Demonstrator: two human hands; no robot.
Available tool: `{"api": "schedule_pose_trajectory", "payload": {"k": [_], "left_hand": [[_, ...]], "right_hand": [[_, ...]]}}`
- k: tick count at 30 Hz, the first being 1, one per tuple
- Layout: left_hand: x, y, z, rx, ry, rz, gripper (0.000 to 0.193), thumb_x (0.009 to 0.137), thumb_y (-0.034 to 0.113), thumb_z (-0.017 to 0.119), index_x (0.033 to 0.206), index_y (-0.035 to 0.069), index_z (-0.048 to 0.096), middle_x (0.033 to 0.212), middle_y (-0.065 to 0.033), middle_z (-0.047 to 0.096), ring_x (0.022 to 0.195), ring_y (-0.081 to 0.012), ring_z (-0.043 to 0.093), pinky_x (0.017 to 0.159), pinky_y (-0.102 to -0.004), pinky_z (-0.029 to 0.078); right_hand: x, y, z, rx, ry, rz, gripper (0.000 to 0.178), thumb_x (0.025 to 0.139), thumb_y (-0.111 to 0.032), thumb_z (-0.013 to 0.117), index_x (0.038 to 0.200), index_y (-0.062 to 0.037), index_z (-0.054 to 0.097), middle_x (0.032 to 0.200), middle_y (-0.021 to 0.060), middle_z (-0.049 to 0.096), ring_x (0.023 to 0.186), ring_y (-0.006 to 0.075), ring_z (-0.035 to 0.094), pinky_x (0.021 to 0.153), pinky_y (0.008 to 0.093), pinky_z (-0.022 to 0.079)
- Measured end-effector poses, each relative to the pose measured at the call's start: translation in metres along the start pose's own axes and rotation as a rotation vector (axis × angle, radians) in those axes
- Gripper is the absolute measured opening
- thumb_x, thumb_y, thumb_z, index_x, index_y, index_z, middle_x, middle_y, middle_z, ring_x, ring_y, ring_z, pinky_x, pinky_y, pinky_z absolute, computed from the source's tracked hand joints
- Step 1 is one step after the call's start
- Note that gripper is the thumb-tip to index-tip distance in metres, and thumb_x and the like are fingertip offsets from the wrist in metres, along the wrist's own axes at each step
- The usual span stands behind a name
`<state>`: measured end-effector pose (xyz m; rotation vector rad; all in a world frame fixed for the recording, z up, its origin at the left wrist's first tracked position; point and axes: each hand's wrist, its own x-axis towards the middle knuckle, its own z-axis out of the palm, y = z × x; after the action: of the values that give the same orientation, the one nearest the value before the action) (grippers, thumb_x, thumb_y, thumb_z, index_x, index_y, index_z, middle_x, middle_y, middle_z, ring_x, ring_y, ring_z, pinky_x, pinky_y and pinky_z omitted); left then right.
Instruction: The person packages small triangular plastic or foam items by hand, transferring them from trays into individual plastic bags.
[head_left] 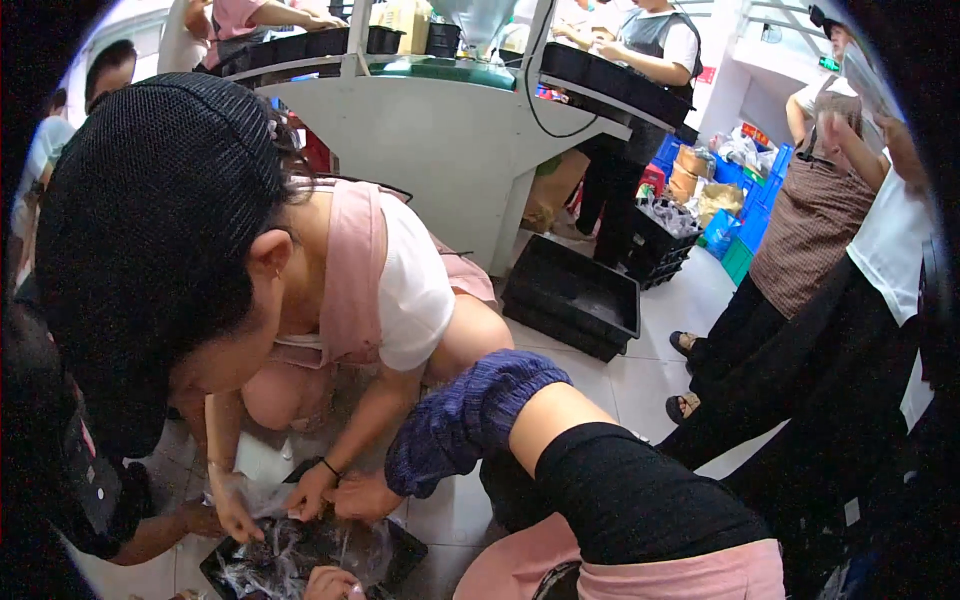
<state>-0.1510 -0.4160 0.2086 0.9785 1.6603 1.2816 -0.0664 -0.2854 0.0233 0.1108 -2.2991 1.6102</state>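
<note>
A black tray on the floor holds several clear plastic bags. From the right, my right hand, in a blue oversleeve, reaches over its far edge. Its fingers are closed, with clear plastic hanging under them. My left hand shows only in part at the lower edge, fingers curled; what they hold is hidden. Facing the tray, a crouching co-worker has one hand touching mine and another hand over the bags. A third person's hand is at the tray's left.
An empty-looking black crate sits on the tiled floor ahead, by a white machine. Stacked crates of bags stand farther right. A person in a brown checked garment stands at right. Others work along raised black trays.
</note>
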Motion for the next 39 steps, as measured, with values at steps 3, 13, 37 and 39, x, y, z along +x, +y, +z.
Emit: {"api": "schedule_pose_trajectory", "payload": {"k": [3, 13, 37, 39], "left_hand": [[0.013, 0.022, -0.017, 0.34, -0.235, -0.054, 0.02, 0.088, 0.004, 0.059, 0.072, 0.003, 0.046, 0.083, -0.0151, 0.059, 0.062, -0.0203, 0.047, 0.06, -0.0335, 0.042], [0.048, 0.049, -0.009, 0.432, -0.397, -0.248, 0.013, 0.095, 0.01, 0.052, 0.085, 0.003, 0.053, 0.084, -0.0066, 0.058, 0.054, -0.0093, 0.034, 0.057, -0.0292, 0.041], [0.035, 0.004, -0.034, 0.363, -0.155, -0.359, 0.014, 0.094, 0.018, 0.06, 0.104, 0.012, 0.054, 0.081, 0.0007, 0.048, 0.058, -0.0092, 0.031, 0.052, -0.029, 0.031], [0.035, 0.005, -0.018, 0.345, -0.1, -0.455, 0.023, 0.093, 0.018, 0.061, 0.115, 0.013, 0.054, 0.088, -0.0013, 0.053, 0.06, -0.0096, 0.036, 0.053, -0.0306, 0.033]], "right_hand": [[0.003, 0.019, 0.022, -0.027, -0.03, -0.036, 0.017, 0.075, -0.015, 0.062, 0.078, 0.0013, 0.062, 0.075, 0.0176, 0.06, 0.074, 0.033, 0.061, 0.064, 0.0444, 0.048], [0.012, 0.005, -0.035, 0.379, 0.014, -0.115, 0.021, 0.074, -0.01, 0.06, 0.094, -0.0044, 0.058, 0.079, 0.0158, 0.063, 0.073, 0.0331, 0.061, 0.066, 0.0434, 0.046], [-0.014, -0.005, -0.079, 0.007, -0.156, -0.544, 0.017, 0.079, -0.016, 0.054, 0.086, -0.0007, 0.057, 0.093, 0.015, 0.054, 0.088, 0.0327, 0.057, 0.078, 0.0416, 0.047], [-0.016, -0.019, -0.081, 0.092, -0.14, -0.404, 0.017, 0.08, -0.016, 0.053, 0.085, -0.0003, 0.057, 0.091, 0.0158, 0.054, 0.085, 0.0335, 0.058, 0.075, 0.0439, 0.047]]}}
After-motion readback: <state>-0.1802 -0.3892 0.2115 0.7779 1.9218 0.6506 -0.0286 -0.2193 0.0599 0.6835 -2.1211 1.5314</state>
